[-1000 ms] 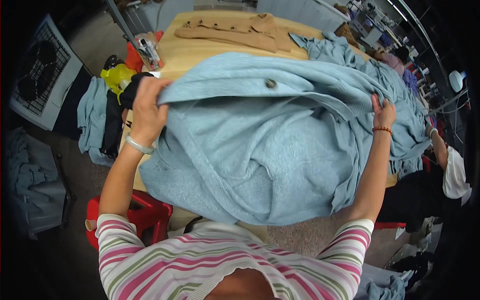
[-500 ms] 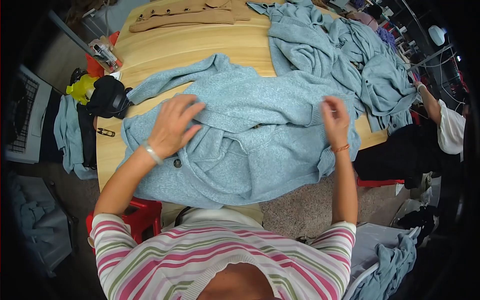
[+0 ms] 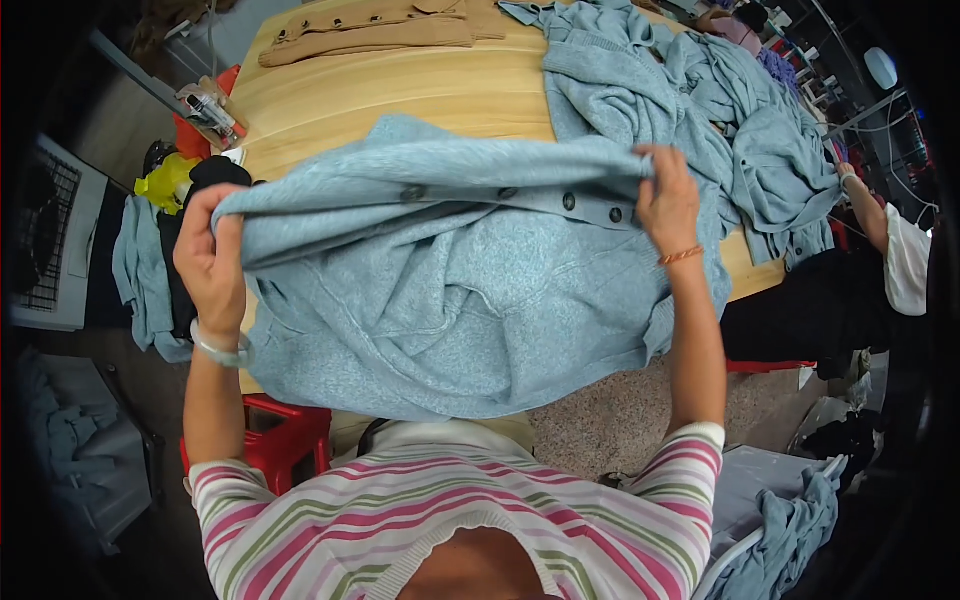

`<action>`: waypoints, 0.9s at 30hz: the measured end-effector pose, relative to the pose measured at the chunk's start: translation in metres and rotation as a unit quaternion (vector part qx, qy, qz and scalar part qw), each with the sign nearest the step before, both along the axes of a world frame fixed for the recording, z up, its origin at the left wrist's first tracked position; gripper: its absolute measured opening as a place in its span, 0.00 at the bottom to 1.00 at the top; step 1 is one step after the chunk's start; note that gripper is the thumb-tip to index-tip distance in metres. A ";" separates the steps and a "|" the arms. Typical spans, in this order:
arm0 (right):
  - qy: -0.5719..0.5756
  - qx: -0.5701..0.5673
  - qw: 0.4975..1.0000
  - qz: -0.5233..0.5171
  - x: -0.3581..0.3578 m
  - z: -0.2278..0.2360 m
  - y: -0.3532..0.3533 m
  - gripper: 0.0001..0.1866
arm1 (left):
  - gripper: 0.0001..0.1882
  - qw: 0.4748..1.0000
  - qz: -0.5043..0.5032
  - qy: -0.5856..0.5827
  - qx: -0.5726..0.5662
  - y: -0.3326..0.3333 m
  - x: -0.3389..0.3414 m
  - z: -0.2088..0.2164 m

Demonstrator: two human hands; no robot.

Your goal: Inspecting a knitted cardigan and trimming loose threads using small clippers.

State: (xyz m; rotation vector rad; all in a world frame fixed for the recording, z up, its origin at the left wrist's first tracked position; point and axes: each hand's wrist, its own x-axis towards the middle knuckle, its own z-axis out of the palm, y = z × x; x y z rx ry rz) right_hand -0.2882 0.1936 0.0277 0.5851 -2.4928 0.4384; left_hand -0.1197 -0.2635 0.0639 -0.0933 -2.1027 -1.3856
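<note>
A light blue knitted cardigan point(image 3: 510, 265) spreads across the near part of the table, its lower part hanging over the front edge. My left hand point(image 3: 212, 250) grips the raised layer at its left end, fingers closed round the knit. At the other end, my right hand point(image 3: 668, 200) pinches the same layer near the button band. Between both hands this layer is lifted off the rest, and several dark buttons show along the band below it. The cardigan's inner folds lie bunched beneath.
Folded tan knitwear point(image 3: 370, 35) lies at the table's point(image 3: 400, 95) far edge. More blue knits point(image 3: 640, 100) are heaped at the back right, near another person's arm point(image 3: 865, 205). Black and yellow items point(image 3: 165, 183) sit at the left edge; a red stool point(image 3: 285, 440) stands below.
Both hands have closed on the cardigan. My left hand moved left and its front layer rose, uncovering the row of buttons.
</note>
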 end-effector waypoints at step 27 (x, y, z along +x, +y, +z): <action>-0.017 0.120 0.993 -0.006 -0.023 -0.055 -0.029 0.14 | 0.07 0.963 0.041 -0.102 -0.245 -0.002 0.018 -0.056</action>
